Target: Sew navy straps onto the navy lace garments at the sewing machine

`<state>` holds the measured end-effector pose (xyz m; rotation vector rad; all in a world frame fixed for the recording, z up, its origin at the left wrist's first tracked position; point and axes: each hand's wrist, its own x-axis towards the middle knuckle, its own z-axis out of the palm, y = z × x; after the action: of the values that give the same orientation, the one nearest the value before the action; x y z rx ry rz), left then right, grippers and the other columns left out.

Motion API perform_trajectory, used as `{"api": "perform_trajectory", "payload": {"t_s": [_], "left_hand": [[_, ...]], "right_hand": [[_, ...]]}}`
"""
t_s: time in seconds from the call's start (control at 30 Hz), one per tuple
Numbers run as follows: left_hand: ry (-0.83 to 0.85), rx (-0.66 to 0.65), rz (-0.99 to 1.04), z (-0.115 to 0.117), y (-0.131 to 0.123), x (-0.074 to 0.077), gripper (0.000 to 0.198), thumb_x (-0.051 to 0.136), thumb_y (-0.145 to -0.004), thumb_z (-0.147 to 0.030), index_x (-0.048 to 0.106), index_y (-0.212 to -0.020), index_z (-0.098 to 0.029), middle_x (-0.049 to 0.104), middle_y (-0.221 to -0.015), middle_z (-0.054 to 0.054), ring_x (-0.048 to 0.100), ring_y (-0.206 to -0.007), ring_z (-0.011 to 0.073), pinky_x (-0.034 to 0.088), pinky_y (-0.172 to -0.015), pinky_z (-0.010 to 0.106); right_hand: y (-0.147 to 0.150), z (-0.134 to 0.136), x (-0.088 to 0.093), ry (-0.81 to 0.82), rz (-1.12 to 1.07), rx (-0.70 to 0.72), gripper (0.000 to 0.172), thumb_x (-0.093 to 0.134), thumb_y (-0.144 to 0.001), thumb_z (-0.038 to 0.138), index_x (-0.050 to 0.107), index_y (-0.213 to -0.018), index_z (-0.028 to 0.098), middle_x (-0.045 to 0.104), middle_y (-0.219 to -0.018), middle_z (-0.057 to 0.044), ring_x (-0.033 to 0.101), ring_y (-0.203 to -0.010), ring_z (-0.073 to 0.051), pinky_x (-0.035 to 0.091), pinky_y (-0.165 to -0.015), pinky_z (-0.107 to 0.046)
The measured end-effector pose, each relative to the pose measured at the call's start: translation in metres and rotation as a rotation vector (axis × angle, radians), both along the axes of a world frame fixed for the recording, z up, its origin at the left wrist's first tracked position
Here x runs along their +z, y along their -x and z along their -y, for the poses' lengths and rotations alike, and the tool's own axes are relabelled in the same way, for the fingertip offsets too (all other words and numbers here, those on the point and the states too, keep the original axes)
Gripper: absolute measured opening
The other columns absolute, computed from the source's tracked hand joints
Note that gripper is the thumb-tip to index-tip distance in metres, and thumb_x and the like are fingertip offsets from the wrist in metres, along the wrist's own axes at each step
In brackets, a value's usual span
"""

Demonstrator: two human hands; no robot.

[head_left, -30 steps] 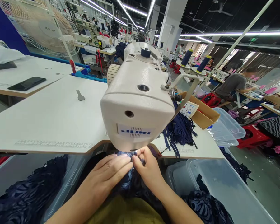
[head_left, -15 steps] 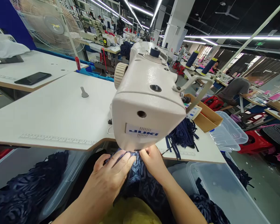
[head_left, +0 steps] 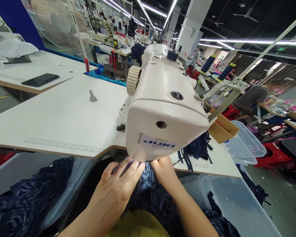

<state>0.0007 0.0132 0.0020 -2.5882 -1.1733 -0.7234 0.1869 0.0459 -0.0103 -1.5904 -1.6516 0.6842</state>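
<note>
The dark blue lace cloth point(head_left: 145, 180) sits below the front of the sewing machine point(head_left: 162, 120), hanging toward the person's lap, so this piece looks to be mid-work. The left hand point(head_left: 120, 187) lies over it, fingers slightly spread; the right hand point(head_left: 165, 172) is curled in close at the other side. Both sets of fingertips meet the machine's lower edge or pass behind it, so whether either hand pinches the cloth cannot be told. Any seam is hidden too, leaving the finished share unclear. Plenty of similar pieces point(head_left: 32, 194) fill the left bin point(head_left: 64, 200), and dark straps point(head_left: 198, 148) lie heaped on the surface point(head_left: 64, 115); which of these are done and which are waiting does not show.
</note>
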Motion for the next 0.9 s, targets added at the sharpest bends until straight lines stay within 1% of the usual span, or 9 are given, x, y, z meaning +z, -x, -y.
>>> {"api": "perform_trajectory", "payload": {"t_s": [0.13,0.43,0.6,0.67,0.9], "left_hand": [[0.008,-0.013,0.004,-0.0009,0.0014,-0.0022,0.045,0.034,-0.09,-0.007,0.06,-0.121,-0.025,0.069,-0.117,-0.001,0.059,-0.107,0.0227,0.029,-0.092,0.04],[-0.004,-0.026,0.002,-0.0022,0.0013,0.0,0.043,0.035,-0.09,-0.008,0.06,-0.121,-0.024,0.069,-0.117,0.001,0.06,-0.105,0.0226,0.029,-0.092,0.04],[0.026,0.047,0.076,0.0008,-0.0017,-0.0069,0.039,0.037,-0.093,-0.013,0.061,-0.119,-0.029,0.068,-0.118,-0.003,0.059,-0.107,0.0197,0.029,-0.094,0.039],[0.035,0.072,0.097,0.002,-0.0026,-0.0089,0.037,0.037,-0.094,-0.015,0.062,-0.118,-0.029,0.068,-0.118,-0.003,0.058,-0.108,0.0196,0.03,-0.094,0.039],[0.04,0.114,0.108,0.0022,-0.001,-0.007,0.037,0.038,-0.092,-0.013,0.064,-0.114,-0.029,0.07,-0.113,-0.004,0.059,-0.106,0.0196,0.031,-0.093,0.04]], "right_hand": [[0.0015,0.0001,0.0011,-0.005,-0.004,-0.016,0.014,0.046,-0.082,0.019,0.059,-0.08,0.022,0.059,-0.061,-0.001,0.062,-0.085,-0.023,0.044,-0.074,-0.029],[-0.0003,0.0004,-0.0039,-0.015,0.055,-0.017,0.019,0.046,-0.084,0.019,0.064,-0.086,0.022,0.062,-0.061,-0.002,0.062,-0.075,-0.022,0.044,-0.07,-0.029],[-0.0009,0.0005,-0.0018,-0.017,0.07,-0.003,0.018,0.048,-0.086,0.02,0.065,-0.09,0.021,0.065,-0.067,-0.003,0.062,-0.073,-0.021,0.044,-0.069,-0.028],[-0.0007,0.0,-0.0015,-0.027,0.082,0.015,0.018,0.048,-0.086,0.02,0.065,-0.091,0.021,0.066,-0.069,-0.003,0.062,-0.073,-0.02,0.044,-0.069,-0.027],[-0.0004,-0.0031,-0.0074,-0.073,0.169,0.073,0.022,0.045,-0.089,0.019,0.067,-0.091,0.022,0.066,-0.07,-0.004,0.062,-0.073,-0.021,0.044,-0.069,-0.028]]}}
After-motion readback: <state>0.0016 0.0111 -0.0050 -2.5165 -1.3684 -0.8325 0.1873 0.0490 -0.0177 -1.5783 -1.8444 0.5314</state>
